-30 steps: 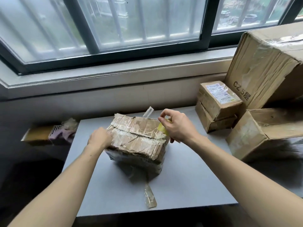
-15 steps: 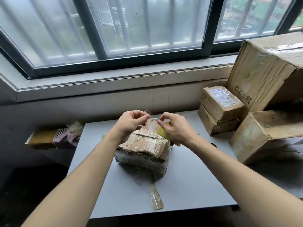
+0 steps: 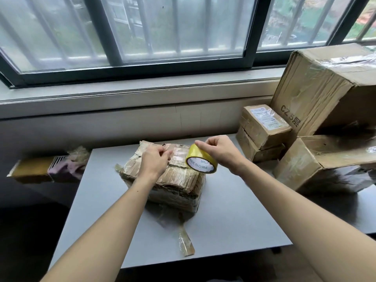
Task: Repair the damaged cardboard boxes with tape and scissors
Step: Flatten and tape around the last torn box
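A battered, heavily taped cardboard box (image 3: 179, 184) sits in the middle of the grey table (image 3: 234, 220). My right hand (image 3: 220, 151) grips a yellow tape roll (image 3: 200, 161) just above the box's right top edge, its printed core facing me. My left hand (image 3: 155, 159) is on the box top and pinches the free end of a clear tape strip (image 3: 178, 152) that runs from the roll. No scissors are in view.
Two small boxes (image 3: 262, 131) are stacked at the table's back right, beside a large box (image 3: 325, 88) and a medium box (image 3: 317, 159). A loose tape scrap (image 3: 186, 243) lies near the front edge. Left of the table sits a low box with cloth (image 3: 50, 165).
My right hand has drawn the roll to the right and turned its core toward me, stretching a strip. My left hand has dropped onto the box top with the tape end.
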Available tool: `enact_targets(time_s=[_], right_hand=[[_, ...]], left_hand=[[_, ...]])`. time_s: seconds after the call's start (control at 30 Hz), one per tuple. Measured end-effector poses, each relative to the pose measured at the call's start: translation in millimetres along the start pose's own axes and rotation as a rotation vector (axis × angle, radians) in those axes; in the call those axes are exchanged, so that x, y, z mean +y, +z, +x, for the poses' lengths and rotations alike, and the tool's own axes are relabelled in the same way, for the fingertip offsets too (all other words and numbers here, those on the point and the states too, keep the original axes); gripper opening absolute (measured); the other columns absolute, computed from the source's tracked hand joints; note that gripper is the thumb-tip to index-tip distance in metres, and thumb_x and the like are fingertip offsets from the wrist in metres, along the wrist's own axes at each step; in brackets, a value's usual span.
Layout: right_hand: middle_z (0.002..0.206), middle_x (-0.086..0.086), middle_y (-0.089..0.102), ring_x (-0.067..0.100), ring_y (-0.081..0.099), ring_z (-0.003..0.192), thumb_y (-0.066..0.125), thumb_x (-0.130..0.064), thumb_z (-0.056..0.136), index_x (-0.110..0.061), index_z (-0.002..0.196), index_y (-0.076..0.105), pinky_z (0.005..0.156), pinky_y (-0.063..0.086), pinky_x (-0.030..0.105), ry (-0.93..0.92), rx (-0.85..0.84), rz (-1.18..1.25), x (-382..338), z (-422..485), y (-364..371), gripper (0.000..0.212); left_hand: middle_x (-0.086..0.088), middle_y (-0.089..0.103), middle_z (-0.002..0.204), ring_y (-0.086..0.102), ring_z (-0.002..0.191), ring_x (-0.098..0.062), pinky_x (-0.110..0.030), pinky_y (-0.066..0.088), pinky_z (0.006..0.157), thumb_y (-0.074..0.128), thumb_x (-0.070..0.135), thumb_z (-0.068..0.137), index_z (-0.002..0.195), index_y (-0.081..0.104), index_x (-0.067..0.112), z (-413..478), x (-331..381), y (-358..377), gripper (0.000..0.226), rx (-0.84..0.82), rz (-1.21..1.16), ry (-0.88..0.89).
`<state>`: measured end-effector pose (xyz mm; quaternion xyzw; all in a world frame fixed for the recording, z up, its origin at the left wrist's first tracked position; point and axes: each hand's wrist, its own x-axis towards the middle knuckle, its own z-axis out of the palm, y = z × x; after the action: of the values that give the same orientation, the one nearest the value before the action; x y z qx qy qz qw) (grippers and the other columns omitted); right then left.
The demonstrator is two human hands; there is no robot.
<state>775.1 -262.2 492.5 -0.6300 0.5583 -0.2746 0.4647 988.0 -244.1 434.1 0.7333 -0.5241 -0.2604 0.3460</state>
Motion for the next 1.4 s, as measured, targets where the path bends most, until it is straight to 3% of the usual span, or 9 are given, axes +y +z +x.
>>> enact_targets(time_s=[0.17,0.33,0.5,0.63,0.8,0.97,1.1,1.23,1.4], right_hand=[[0.058,-0.005,0.049,0.009,0.042,0.054,0.069,-0.043,0.090,-0.011,0.067,0.062,0.051,0.033,0.023,0.003,-0.008,-0.149,1.7,12.7,7.9,0.041],[0.061,0.000,0.050,0.014,0.044,0.059,0.069,-0.045,0.089,-0.005,0.072,0.063,0.053,0.034,0.026,0.013,-0.034,-0.234,-2.4,20.4,14.3,0.044],[0.059,0.002,0.050,0.016,0.044,0.058,0.067,-0.044,0.089,-0.007,0.067,0.060,0.053,0.034,0.028,-0.001,-0.006,-0.339,-8.1,24.1,12.4,0.044],[0.051,-0.006,0.045,0.009,0.039,0.049,0.070,-0.045,0.090,-0.013,0.061,0.057,0.050,0.033,0.025,0.013,-0.010,-0.255,-2.6,25.4,3.6,0.044],[0.053,-0.003,0.043,0.008,0.034,0.044,0.069,-0.044,0.091,-0.011,0.066,0.060,0.046,0.030,0.023,0.030,0.030,-0.177,4.2,26.4,-1.6,0.042],[0.050,-0.006,0.043,0.002,0.033,0.038,0.070,-0.041,0.091,-0.012,0.064,0.059,0.040,0.028,0.015,0.009,0.013,-0.177,6.2,24.5,-2.9,0.041],[0.050,-0.006,0.044,0.002,0.033,0.038,0.070,-0.042,0.091,-0.012,0.064,0.060,0.039,0.028,0.015,-0.012,-0.010,-0.175,6.3,23.2,-1.4,0.041],[0.054,-0.004,0.047,0.004,0.035,0.041,0.070,-0.044,0.090,-0.011,0.066,0.061,0.043,0.030,0.020,-0.018,-0.020,-0.200,5.6,21.1,-0.6,0.042],[0.057,-0.001,0.050,0.010,0.042,0.051,0.070,-0.043,0.090,0.000,0.070,0.064,0.052,0.036,0.025,-0.059,-0.019,-0.266,-0.7,19.7,-3.6,0.048]], left_hand=[[-0.006,0.073,0.078,0.071,0.069,-0.017,-0.043,0.059,0.081,0.059,0.032,0.098,0.104,0.055,0.011,-4.3,-9.6,10.1,0.022,0.006,-0.290,-0.275],[0.002,0.071,0.081,0.063,0.077,-0.016,-0.030,0.043,0.064,0.052,0.029,0.101,0.086,0.060,0.014,-4.3,-6.9,11.8,0.022,0.045,-0.022,-0.171],[-0.004,0.066,0.095,0.062,0.082,-0.020,-0.030,0.048,0.077,0.061,0.031,0.096,0.086,0.063,0.021,-2.9,-11.6,17.2,0.014,0.051,0.046,-0.162],[-0.008,0.069,0.091,0.063,0.073,-0.018,-0.040,0.055,0.074,0.069,0.023,0.092,0.101,0.060,0.019,-0.7,-17.1,11.9,0.013,-0.003,-0.392,-0.351],[-0.001,0.063,0.070,0.056,0.059,-0.011,-0.027,0.040,0.059,0.049,0.001,0.099,0.089,0.055,0.020,2.9,-13.6,0.6,0.022,-0.151,-0.740,-0.487],[-0.007,0.065,0.088,0.056,0.069,-0.011,-0.022,0.043,0.061,0.037,0.005,0.102,0.094,0.067,0.009,-1.2,-11.6,-4.9,0.031,-0.204,-0.734,-0.446],[-0.010,0.071,0.086,0.062,0.066,-0.011,-0.021,0.051,0.061,0.050,0.039,0.100,0.093,0.071,0.004,0.3,-10.3,-10.5,0.041,-0.198,-0.755,-0.459],[-0.016,0.070,0.084,0.064,0.067,-0.018,-0.024,0.057,0.063,0.064,-0.002,0.092,0.104,0.059,0.009,-3.7,-11.9,-8.3,0.017,-0.149,-0.522,-0.299],[-0.014,0.074,0.082,0.074,0.081,-0.029,-0.048,0.059,0.083,0.077,0.006,0.083,0.092,0.064,0.009,0.3,-15.0,-0.5,0.016,-0.107,-0.302,-0.293]])
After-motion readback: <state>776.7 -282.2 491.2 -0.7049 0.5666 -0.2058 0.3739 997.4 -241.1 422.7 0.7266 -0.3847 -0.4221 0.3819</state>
